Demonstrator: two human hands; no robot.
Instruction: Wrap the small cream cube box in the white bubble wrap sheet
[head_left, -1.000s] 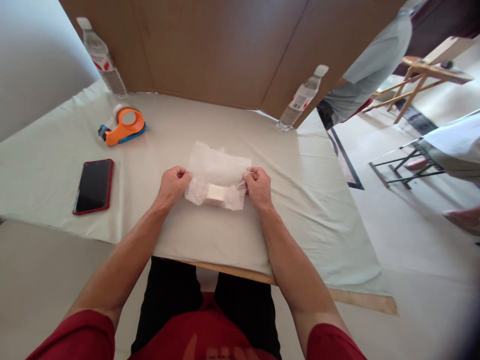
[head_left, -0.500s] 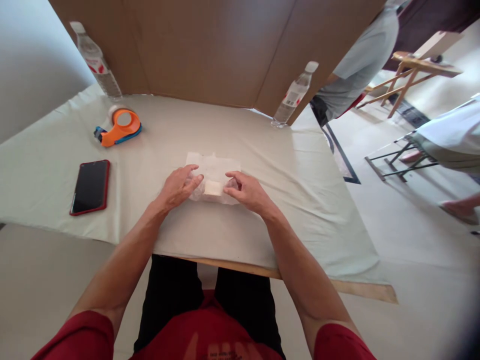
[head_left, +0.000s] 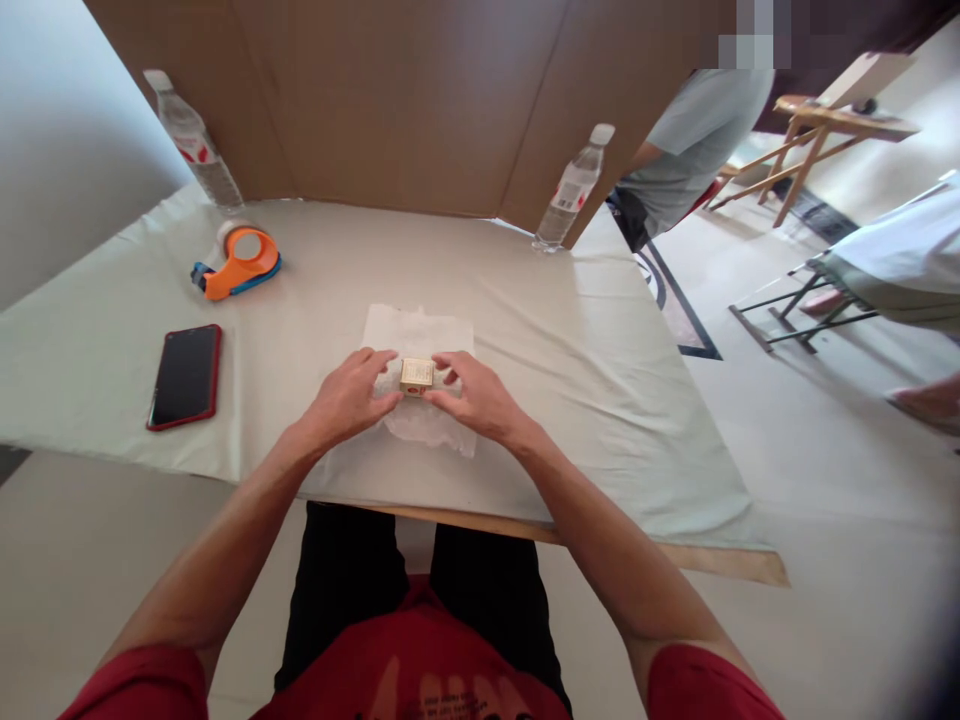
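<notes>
A small box [head_left: 416, 374] with a pale printed top and a reddish mark on its front side lies on a translucent white sheet [head_left: 424, 325], which looks like bubble wrap. The sheet is spread flat behind the box and crumpled in front of it. At the box's left is my left hand [head_left: 352, 398], thumb and fingers apart in a curve. My right hand [head_left: 480, 398] is curved the same way at the right side, its fingertips close to the box. Whether either hand touches the box is hard to make out.
An orange and blue tape dispenser [head_left: 241, 265] and a red-cased phone [head_left: 185, 377] lie on the cloth-covered table [head_left: 600, 430] to the left. Water bottles [head_left: 196, 140] [head_left: 574, 190] stand before a brown cardboard screen [head_left: 397, 100]. People sit beyond the table at the right.
The sheet's near flap has come off the box and now lies toward me, so the printed top shows. Both hands have opened out beside the box. The view has shifted slightly.
</notes>
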